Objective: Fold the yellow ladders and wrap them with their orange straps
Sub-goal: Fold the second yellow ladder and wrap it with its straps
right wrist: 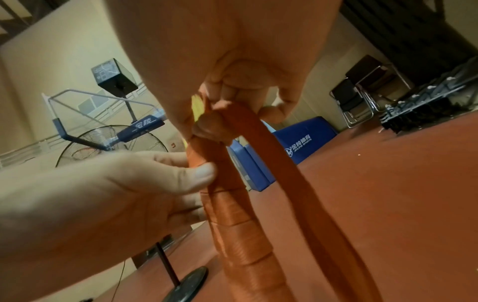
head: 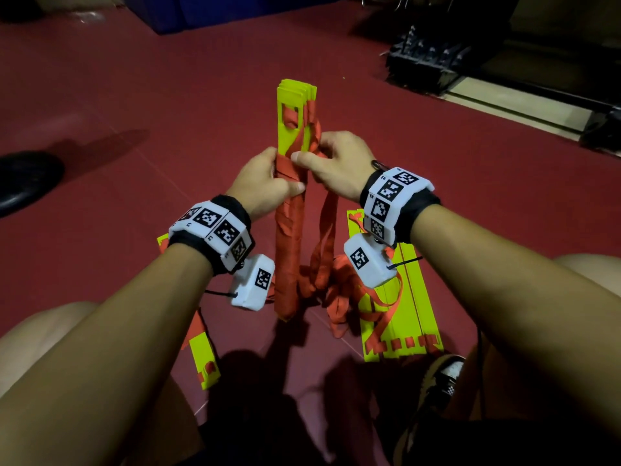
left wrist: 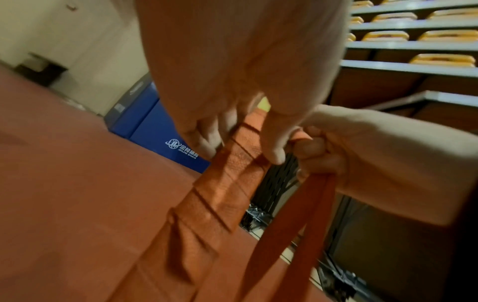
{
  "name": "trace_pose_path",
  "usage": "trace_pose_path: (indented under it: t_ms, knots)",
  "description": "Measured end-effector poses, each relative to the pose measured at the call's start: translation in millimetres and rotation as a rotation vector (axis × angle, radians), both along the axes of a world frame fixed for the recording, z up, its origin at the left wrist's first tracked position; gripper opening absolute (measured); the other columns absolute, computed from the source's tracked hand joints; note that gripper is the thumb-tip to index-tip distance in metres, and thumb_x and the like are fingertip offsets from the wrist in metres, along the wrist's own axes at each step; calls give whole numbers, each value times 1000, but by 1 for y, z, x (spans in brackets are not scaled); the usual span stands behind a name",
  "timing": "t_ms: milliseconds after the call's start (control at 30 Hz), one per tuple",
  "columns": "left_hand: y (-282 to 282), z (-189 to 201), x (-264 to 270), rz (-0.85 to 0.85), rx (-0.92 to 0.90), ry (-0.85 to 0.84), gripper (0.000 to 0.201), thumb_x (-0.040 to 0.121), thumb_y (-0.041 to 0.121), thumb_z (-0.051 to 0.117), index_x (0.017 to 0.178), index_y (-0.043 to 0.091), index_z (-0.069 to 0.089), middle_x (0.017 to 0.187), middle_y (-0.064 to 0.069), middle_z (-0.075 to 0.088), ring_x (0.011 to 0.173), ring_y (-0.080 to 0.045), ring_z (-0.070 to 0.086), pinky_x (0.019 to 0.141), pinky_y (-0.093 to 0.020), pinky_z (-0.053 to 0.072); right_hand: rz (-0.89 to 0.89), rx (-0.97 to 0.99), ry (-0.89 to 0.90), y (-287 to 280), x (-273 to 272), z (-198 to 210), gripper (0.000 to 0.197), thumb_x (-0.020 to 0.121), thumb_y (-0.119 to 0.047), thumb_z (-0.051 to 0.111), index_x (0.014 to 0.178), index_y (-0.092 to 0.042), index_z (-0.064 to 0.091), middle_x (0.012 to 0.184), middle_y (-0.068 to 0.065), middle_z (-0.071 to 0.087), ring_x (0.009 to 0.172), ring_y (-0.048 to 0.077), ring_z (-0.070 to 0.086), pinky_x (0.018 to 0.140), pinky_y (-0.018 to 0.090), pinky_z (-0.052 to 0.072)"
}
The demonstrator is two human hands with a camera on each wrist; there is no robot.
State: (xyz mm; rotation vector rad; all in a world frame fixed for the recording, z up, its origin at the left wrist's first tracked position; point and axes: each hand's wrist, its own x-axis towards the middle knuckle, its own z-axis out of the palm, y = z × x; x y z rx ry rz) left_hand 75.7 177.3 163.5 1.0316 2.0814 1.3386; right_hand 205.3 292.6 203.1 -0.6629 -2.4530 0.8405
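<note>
A bundle of folded yellow ladder slats (head: 295, 105) stands upright on the red floor, its lower two thirds wound in orange strap (head: 288, 250). My left hand (head: 268, 186) grips the wrapped part (left wrist: 232, 167) with the thumb across the front. My right hand (head: 336, 163) pinches the loose strap (right wrist: 261, 130) against the bundle just above the wrapping. From that pinch the free strap (head: 327, 237) hangs down to a tangle on the floor. The yellow top sticks out above both hands.
More yellow slats with orange straps lie flat at the right (head: 403, 314) and lower left (head: 205, 358). My knees flank the work. A black shoe (head: 23, 179) is at the left. Blue mats (right wrist: 297, 147), a floor fan (right wrist: 113, 143) and folding chairs (right wrist: 359, 100) stand farther off.
</note>
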Motion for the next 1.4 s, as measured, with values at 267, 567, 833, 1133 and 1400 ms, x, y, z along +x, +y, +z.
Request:
trace_pose_path:
  t_ms: [267,567,833,1133,1400]
  knots:
    - [-2,9,9,116,70,151,40,54,41,81,92,34,71,88,7,78,89,-16,74,89,-44,59,-31,-106,47,0,-6,0,46,86,-45,65,65,-5,56,64,14,66,63,32,62,63,43,52]
    - [-6,11,17,93,-20,375,26,78,38,84,86,31,61,80,9,64,83,-20,62,70,-29,41,-57,-27,-25,-7,-3,1,65,74,-73,67,65,-10,55,63,11,60,62,27,54,58,40,43]
    - [-1,13,16,-110,-39,84,36,62,18,66,97,26,59,90,-1,63,90,-23,61,91,-50,51,1,97,-36,-2,1,4,57,87,-61,63,56,-18,40,54,-2,38,54,17,38,57,37,30]
    - [0,4,10,31,0,133,56,59,44,85,102,25,55,89,0,74,86,-21,72,86,-43,58,6,39,34,1,-3,6,46,84,-47,69,67,-6,56,63,9,64,62,24,57,62,37,45]
    - [-2,19,17,-26,69,-69,45,61,13,71,103,24,59,81,1,65,82,-21,64,87,-45,53,12,-76,106,4,-2,8,44,83,-39,73,70,0,59,62,13,66,54,27,60,54,34,46]
